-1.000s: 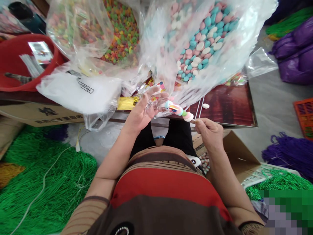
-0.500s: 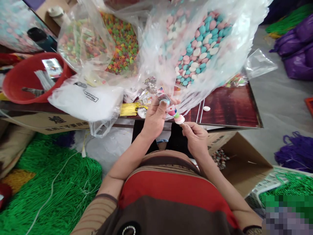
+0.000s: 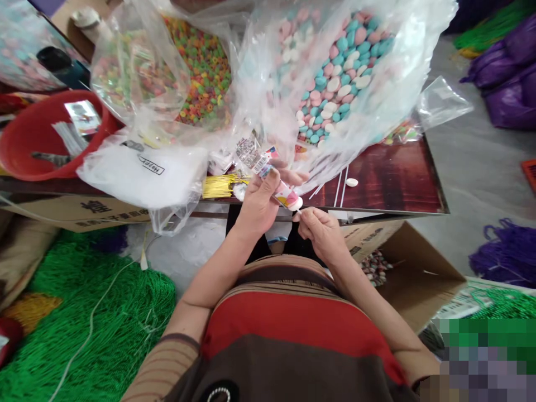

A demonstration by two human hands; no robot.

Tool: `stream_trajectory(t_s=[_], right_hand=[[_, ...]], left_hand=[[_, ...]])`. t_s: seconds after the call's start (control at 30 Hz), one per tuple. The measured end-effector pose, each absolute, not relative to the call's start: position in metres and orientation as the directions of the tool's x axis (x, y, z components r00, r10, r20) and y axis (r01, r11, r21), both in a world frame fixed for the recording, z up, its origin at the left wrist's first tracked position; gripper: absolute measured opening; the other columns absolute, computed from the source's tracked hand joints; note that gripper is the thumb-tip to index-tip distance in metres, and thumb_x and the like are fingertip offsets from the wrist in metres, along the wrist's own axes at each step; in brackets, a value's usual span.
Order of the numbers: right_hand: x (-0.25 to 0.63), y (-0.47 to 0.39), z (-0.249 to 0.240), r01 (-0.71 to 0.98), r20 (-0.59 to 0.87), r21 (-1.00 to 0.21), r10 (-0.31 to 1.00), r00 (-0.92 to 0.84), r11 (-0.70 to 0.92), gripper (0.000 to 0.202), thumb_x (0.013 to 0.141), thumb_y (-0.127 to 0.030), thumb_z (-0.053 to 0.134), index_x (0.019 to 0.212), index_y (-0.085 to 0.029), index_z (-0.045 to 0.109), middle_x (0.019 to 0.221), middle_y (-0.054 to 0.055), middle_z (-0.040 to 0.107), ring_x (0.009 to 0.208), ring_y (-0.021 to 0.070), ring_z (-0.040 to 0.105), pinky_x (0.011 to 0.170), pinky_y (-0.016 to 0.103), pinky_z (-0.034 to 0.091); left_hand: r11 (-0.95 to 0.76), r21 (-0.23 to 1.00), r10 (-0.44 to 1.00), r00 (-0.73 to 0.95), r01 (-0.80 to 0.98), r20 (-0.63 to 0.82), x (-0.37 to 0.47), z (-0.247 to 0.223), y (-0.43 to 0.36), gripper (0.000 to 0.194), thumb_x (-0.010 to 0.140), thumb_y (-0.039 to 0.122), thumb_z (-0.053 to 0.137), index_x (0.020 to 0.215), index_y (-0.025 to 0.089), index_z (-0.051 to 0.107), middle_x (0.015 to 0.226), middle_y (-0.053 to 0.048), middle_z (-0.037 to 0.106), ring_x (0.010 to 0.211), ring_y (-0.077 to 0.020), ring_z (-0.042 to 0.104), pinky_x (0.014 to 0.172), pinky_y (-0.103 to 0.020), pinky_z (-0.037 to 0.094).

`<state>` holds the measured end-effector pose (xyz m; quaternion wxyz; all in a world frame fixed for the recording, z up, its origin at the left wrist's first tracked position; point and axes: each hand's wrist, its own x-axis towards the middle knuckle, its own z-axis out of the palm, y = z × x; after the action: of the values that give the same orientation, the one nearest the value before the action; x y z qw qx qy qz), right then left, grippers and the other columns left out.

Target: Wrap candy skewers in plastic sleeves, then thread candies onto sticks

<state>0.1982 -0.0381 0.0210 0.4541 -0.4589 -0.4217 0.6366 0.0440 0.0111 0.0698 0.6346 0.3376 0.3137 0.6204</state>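
My left hand grips a small printed plastic bag, its silvery barcoded end sticking up past the thumb. Inside the bag's lower end sits a stick of candies, with a white candy showing at the mouth. My right hand pinches the thin white stick just below that candy. Beyond my left hand lie a bundle of yellow twist ties and more printed packets. To the right, two white sticks and a loose white candy rest on the dark red table.
Large clear bags of pink, blue and white candies and colourful ring candies stand at the back. A red basin is at left. An open cardboard box sits below right; green strands cover the floor at left.
The candy stick has gone into the printed bag, leaving the white end candy visible. My right hand has moved left, closer to my left hand.
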Motion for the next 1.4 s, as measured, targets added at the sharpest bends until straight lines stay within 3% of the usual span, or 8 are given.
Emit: stream_trajectory(t_s=[0.13, 0.23, 0.43, 0.57, 0.8, 0.93, 1.13, 1.4], right_hand=[[0.208, -0.043, 0.029, 0.076, -0.11, -0.992, 0.975, -0.192, -0.097, 0.04, 0.092, -0.057, 0.068, 0.1, -0.02, 0.077, 0.06, -0.004, 0.055, 0.054, 0.0101, 0.046, 0.054, 0.025, 0.038], [0.209, -0.047, 0.03, 0.16, -0.074, -0.986, 0.986, -0.148, -0.05, 0.038, 0.094, -0.056, 0.065, 0.094, -0.02, 0.077, 0.057, -0.004, 0.054, 0.052, 0.0102, 0.046, 0.052, 0.025, 0.037], [0.193, -0.05, 0.02, -0.078, -0.207, -0.971, 0.957, -0.204, -0.227, 0.048, 0.092, -0.067, 0.064, 0.097, -0.02, 0.073, 0.049, -0.009, 0.041, 0.043, 0.0076, 0.034, 0.046, 0.024, 0.027], [0.197, -0.05, 0.016, -0.119, -0.246, -0.951, 0.93, -0.274, -0.286, 0.049, 0.088, -0.067, 0.069, 0.096, -0.02, 0.073, 0.049, -0.01, 0.037, 0.044, 0.0068, 0.031, 0.047, 0.024, 0.023], [0.197, -0.045, 0.016, -0.19, -0.278, -0.912, 0.889, -0.365, -0.363, 0.045, 0.09, -0.065, 0.068, 0.089, -0.02, 0.068, 0.048, -0.011, 0.031, 0.044, 0.0064, 0.024, 0.048, 0.025, 0.019], [0.193, -0.044, 0.016, -0.201, -0.231, -0.931, 0.92, -0.317, -0.304, 0.043, 0.092, -0.064, 0.066, 0.096, -0.021, 0.067, 0.052, -0.011, 0.035, 0.046, 0.0071, 0.027, 0.048, 0.024, 0.023], [0.191, -0.046, 0.02, -0.043, -0.152, -0.986, 0.975, -0.163, -0.161, 0.042, 0.088, -0.063, 0.072, 0.088, -0.022, 0.064, 0.059, -0.006, 0.057, 0.05, 0.009, 0.045, 0.049, 0.024, 0.036], [0.187, -0.046, 0.022, -0.312, -0.227, -0.899, 0.936, -0.269, -0.308, 0.044, 0.087, -0.065, 0.072, 0.088, -0.022, 0.063, 0.052, -0.007, 0.06, 0.04, 0.0075, 0.041, 0.043, 0.022, 0.033]], left_hand=[[-0.039, 0.782, 0.999, -0.032, -0.622, 0.025, 0.042, 0.066, 0.015, 0.029, 0.089, 0.051, 0.076, 0.094, 0.026, 0.064, 0.068, 0.007, 0.064, 0.085, -0.0159, 0.076, 0.089, -0.033, 0.058], [-0.011, 0.78, 1.0, 0.001, -0.626, 0.015, 0.049, 0.059, 0.01, 0.035, 0.084, 0.053, 0.081, 0.089, 0.024, 0.062, 0.067, 0.007, 0.062, 0.085, -0.0161, 0.076, 0.085, -0.032, 0.059], [0.129, 0.823, 0.987, 0.155, -0.554, -0.051, 0.055, 0.053, -0.007, 0.046, 0.077, 0.061, 0.084, 0.093, 0.023, 0.065, 0.085, -0.001, 0.071, 0.101, -0.0213, 0.074, 0.083, -0.032, 0.058], [0.073, 0.808, 0.996, 0.089, -0.585, -0.026, 0.037, 0.063, 0.003, 0.051, 0.074, 0.067, 0.082, 0.102, 0.026, 0.068, 0.099, -0.005, 0.075, 0.114, -0.0255, 0.072, 0.094, -0.039, 0.058], [-0.017, 0.796, 1.0, 0.003, -0.604, 0.023, 0.045, 0.066, 0.006, 0.038, 0.077, 0.055, 0.085, 0.085, 0.024, 0.064, 0.068, 0.005, 0.064, 0.083, -0.0172, 0.074, 0.08, -0.032, 0.057], [0.093, 0.816, 0.996, 0.052, -0.571, -0.077, 0.054, 0.06, -0.002, 0.043, 0.078, 0.059, 0.083, 0.091, 0.023, 0.062, 0.068, 0.004, 0.063, 0.085, -0.0198, 0.075, 0.065, -0.028, 0.053], [0.063, 0.83, 0.997, 0.073, -0.555, -0.028, 0.053, 0.051, -0.001, 0.046, 0.076, 0.058, 0.086, 0.093, 0.022, 0.061, 0.072, 0.004, 0.066, 0.082, -0.0177, 0.075, 0.082, -0.033, 0.058], [0.153, 0.838, 0.967, 0.253, -0.523, -0.019, 0.048, 0.047, -0.005, 0.062, 0.071, 0.066, 0.085, 0.116, 0.027, 0.07, 0.111, -0.004, 0.077, 0.109, -0.0219, 0.074, 0.098, -0.036, 0.057]])
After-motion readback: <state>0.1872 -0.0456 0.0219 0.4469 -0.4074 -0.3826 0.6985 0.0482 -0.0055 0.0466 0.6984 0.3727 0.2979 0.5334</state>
